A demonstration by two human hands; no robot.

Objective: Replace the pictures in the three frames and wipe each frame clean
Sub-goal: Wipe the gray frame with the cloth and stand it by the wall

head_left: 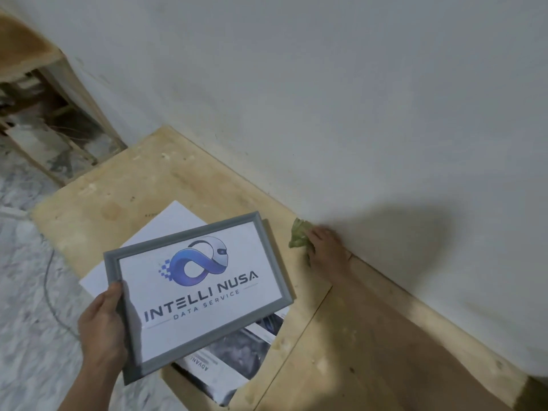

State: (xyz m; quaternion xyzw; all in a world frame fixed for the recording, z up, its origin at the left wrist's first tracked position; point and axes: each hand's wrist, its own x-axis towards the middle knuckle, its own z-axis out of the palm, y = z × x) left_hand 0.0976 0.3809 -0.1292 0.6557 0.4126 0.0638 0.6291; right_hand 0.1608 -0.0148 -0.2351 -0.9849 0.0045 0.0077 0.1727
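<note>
Gripping hand, left: the left hand (102, 318) holds the grey rectangular moulded picture frame (198, 295) at its near left side; the thumb lies curled over the front moulding and the other fingers are hidden behind the frame.
Reaching hand, right: the right hand (324, 247) lies on the crumpled green cloth (299, 237) at the far edge of the table, just beside the wall. The hand is blurred, so I cannot tell if the fingers close on the cloth or only touch it.
Frame place: the frame is held tilted above the left part of the table, over the papers, with its front to the camera.
Frame material: the border is matt grey, with a stepped profile and mitred corners.
Picture inside: a white printed sheet with blue infinity-shaped logo (197, 287) fills the frame; it reads "INTELLI NUSA DATA SERVICE" in dark letters.
Papers below: a plain white paper sheet (166, 225) lies flat on the table at the far side of the frame; a dark grey printed picture sheet (234, 360) shows from under its near right corner.
Table: the pale bare plywood table top (148, 176) is rough and stained, with a thin seam line at the right.
Wall: the white painted plaster wall (326, 99) is smooth, with a soft shadow near the right hand.
Floor: the grey marbled stone floor (23, 292) is at the left, with a thin cable on it.
</note>
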